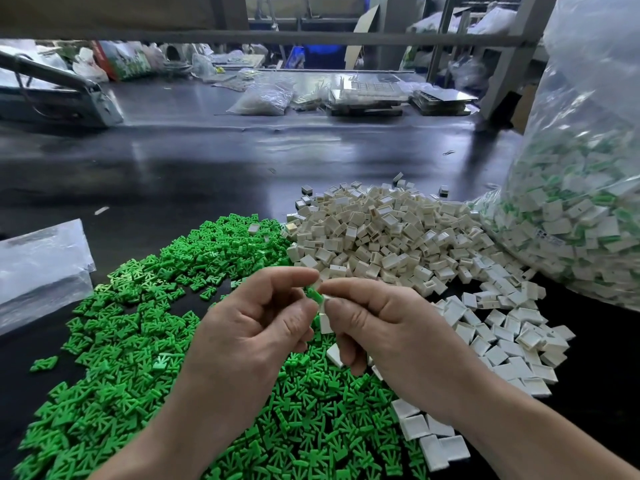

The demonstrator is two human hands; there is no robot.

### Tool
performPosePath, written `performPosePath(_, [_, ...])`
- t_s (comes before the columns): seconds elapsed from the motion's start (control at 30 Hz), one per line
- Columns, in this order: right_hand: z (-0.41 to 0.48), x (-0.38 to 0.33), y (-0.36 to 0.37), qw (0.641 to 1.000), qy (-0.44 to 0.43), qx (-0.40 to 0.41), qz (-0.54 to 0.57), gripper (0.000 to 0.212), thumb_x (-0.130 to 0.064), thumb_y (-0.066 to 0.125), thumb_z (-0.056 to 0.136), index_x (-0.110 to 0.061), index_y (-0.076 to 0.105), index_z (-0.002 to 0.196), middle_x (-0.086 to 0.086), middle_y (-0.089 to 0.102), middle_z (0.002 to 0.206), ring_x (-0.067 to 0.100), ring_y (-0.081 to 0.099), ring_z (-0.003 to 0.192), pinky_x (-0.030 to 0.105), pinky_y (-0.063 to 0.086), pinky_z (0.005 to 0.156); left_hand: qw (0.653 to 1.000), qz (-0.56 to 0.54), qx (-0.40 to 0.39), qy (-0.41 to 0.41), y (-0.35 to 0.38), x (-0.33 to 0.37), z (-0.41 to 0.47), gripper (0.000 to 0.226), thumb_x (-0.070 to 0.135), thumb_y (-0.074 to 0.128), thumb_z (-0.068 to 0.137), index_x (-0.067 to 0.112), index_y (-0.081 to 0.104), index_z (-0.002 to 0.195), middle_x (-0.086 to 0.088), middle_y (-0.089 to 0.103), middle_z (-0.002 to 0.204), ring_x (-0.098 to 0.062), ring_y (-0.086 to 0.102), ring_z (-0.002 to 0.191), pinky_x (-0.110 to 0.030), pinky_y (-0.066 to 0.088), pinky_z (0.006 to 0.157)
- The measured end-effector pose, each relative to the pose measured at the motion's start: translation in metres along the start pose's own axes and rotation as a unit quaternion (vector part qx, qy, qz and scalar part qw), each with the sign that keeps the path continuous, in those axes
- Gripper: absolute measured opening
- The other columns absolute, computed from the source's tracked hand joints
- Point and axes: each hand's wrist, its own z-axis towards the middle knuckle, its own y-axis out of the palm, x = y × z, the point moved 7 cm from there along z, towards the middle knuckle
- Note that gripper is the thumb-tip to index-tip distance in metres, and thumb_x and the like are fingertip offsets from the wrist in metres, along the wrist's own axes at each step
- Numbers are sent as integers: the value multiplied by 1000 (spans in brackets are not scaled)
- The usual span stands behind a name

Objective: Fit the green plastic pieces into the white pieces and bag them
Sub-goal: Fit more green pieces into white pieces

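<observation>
A flat clear plastic bag (pixel 41 268) lies at the left edge of the dark tabletop (pixel 207 161). Beside it, a broad heap of green pieces (pixel 138 323) covers the near left of the tabletop.

The left hand (pixel 256 327) is raised above this heap, back of the hand toward the camera, forearm entering from the lower edge. Its fingers are curled, and its thumb and forefinger pinch one green piece (pixel 314 294). This piece meets the top of one white piece (pixel 325 320), which hangs just below it.

The right hand (pixel 377 323) faces the left hand, fingertips nearly touching it. Its thumb and forefinger grip the white piece, and the remaining fingers are curled under.

Behind and to the right of the hands lies a heap of white pieces (pixel 381 233), touching the green heap. At the far right stands a large clear bag (pixel 571 202) holding white and green parts, against the white heap.
</observation>
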Motion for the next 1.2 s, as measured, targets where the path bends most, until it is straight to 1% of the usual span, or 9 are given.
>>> performPosePath(0.13, [1,-1,0,997,26,-6,66,12,-23,63,97,-23,74,93,1,62,63,15,58,55,27,50,51,1000,9,14,6,-4,1,1,14,30,69,72,30,72,86,-9,69,70,-22,65,63,-22,55,59])
performPosePath(0.3, [0,-1,0,991,53,-13,126,19,-30,68,86,-11,71,86,4,61,66,15,57,49,24,47,42,999,34,0,19,-7,2,0,9,26,80,77,29,74,84,-9,66,69,-32,61,65,-37,54,57])
performPosePath(0.43, [-1,-1,2,994,56,-28,86,15,-25,66,94,-20,72,82,2,61,67,16,58,51,26,47,43,999,40,-20,7,-6,1,0,7,26,74,78,29,74,85,-5,68,68,-19,64,62,-22,53,57])
performPosePath(0.57, [-1,-1,3,993,58,-52,92,19,-26,66,95,-11,69,84,4,59,67,16,56,50,24,45,42,990,-97,-56,-80,0,-11,1,20,27,80,77,19,75,94,-9,66,69,-20,63,61,-25,52,56])
performPosePath(0.63, [-2,-1,4,987,67,-75,128,20,-27,67,93,-10,68,82,3,58,67,14,55,47,22,43,39,963,-208,-103,-140,9,-16,0,42,32,85,71,13,73,106,-11,63,70,-22,62,60,-28,51,52])
performPosePath(0.7, [-2,0,6,980,80,-90,156,22,-26,67,91,-6,67,84,3,58,67,12,55,45,21,43,38,936,-268,-149,-175,17,-18,-3,51,34,86,70,11,71,113,-11,64,69,-22,64,58,-29,51,47])
performPosePath(0.83, [-3,2,8,973,105,-108,174,35,-25,67,90,9,59,95,2,58,66,10,55,43,20,43,36,905,-322,-184,-210,24,-19,-7,51,30,88,70,10,71,113,-11,68,69,-21,69,58,-26,54,45])
performPosePath(1.1, [-6,2,9,976,115,-123,139,19,-27,68,89,-10,68,82,9,56,66,10,54,43,19,42,36,877,-359,-167,-274,27,-28,-11,51,22,95,58,5,73,101,-17,65,63,-24,67,49,-27,53,39])
performPosePath(1.2, [-6,1,12,970,118,-119,178,20,-27,68,88,-7,68,86,5,57,64,8,53,42,18,41,35,878,-370,-152,-262,30,-26,-11,49,21,96,55,8,74,97,-15,63,58,-22,65,45,-26,52,38])
